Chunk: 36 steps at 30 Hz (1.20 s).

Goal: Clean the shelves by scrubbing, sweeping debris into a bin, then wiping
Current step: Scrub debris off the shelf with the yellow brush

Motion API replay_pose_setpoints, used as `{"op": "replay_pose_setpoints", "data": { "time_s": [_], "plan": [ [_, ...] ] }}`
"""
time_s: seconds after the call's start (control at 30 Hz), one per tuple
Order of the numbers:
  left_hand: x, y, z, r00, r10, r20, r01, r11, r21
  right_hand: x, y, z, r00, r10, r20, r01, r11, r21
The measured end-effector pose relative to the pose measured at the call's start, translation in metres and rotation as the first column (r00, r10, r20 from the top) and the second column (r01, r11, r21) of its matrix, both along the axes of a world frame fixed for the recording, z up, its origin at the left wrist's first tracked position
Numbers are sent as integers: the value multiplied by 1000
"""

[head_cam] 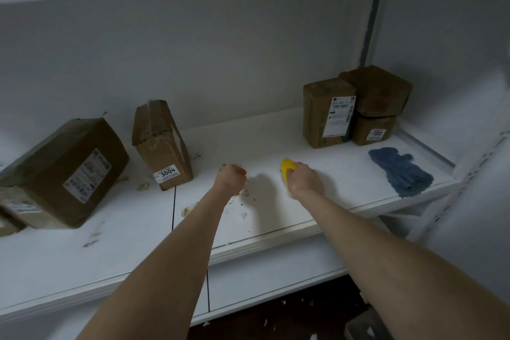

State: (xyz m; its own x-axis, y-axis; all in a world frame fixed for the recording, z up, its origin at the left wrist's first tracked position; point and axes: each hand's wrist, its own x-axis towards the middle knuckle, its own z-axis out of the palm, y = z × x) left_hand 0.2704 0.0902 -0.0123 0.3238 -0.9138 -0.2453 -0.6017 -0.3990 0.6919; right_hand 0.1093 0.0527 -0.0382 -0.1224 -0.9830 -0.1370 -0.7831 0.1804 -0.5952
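Observation:
My right hand (303, 179) grips a yellow scrubber (287, 167) and holds it down on the white shelf (317, 210), near the middle. My left hand (231, 178) is curled into a fist just left of it, over a dirty patch; nothing shows in its fingers. Crumbs and flakes of debris (234, 203) lie scattered on the shelf below and left of my left hand. A crumpled blue cloth (400, 171) lies on the shelf at the right, apart from both hands.
Cardboard boxes stand on the shelf: a large one (66, 171) at the left, one labelled 3004 (161, 146) beside it, and three stacked (356, 107) at the back right. More scraps lie on the dark floor (289, 315) below.

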Motion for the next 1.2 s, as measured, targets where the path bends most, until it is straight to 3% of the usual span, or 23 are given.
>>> {"op": "replay_pose_setpoints", "data": {
  "time_s": [0.2,0.3,0.43,0.67,0.9,1.1,1.2],
  "plan": [
    [-10,-8,-4,1000,-5,20,5,1000,1,52,18,-9,977,208,43,-208,978,-5],
    [-10,-10,-1,1000,-5,2,5,1000,-13,39,-1,1,981,175,84,-176,984,9],
    [4,-8,-1,999,26,-28,-26,1000,-6,12,-26,2,999,29,25,-29,999,-23],
    [5,-12,-8,996,78,-49,-78,997,14,62,-11,-6,979,187,83,-188,982,1],
    [-13,-25,-6,996,62,-59,-62,998,-2,30,-46,4,993,14,120,-15,1000,2],
    [-26,-30,-8,998,29,-64,-28,999,21,14,-59,8,980,49,191,-57,998,33],
    [-32,-32,-8,999,16,-32,-16,1000,12,-8,-62,13,976,-42,214,35,999,32]
  ]
}}
